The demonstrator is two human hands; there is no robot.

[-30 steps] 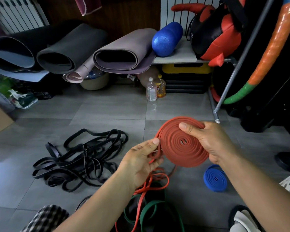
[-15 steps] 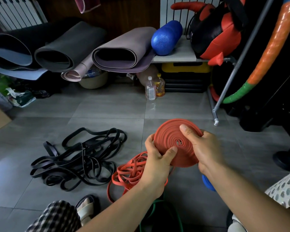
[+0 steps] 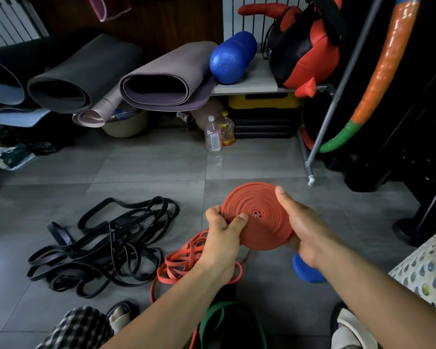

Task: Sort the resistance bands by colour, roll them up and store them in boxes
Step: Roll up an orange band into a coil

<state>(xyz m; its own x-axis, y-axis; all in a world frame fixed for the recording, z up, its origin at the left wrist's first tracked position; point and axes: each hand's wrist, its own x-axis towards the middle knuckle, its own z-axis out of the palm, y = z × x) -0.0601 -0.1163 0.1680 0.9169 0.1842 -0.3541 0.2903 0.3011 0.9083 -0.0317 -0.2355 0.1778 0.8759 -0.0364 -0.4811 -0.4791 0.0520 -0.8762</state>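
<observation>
step: rolling red coil [image 3: 258, 222] | grips: left hand [image 3: 220, 241], right hand [image 3: 306, 230] clamp red coil | next: likely wind in loose tail [image 3: 181, 264]

There are two bands rolled into a flat disc, one red coil [image 3: 262, 222] and one blue coil [image 3: 308, 272]. There are also three loose heaps on the floor, one black heap [image 3: 106, 248], one red heap [image 3: 184, 260] and one green heap [image 3: 212, 321], in which the single bands cannot be counted. Further back I count four rolled mats, namely one black mat [image 3: 0, 79], one dark grey mat [image 3: 86, 71], one pink mat [image 3: 93, 117] and one purple mat [image 3: 166, 79], then one blue foam roller [image 3: 233, 56], two bottles, one clear bottle [image 3: 212, 134] and one orange bottle [image 3: 227, 129], and one yellow-and-black box [image 3: 264, 114].
</observation>
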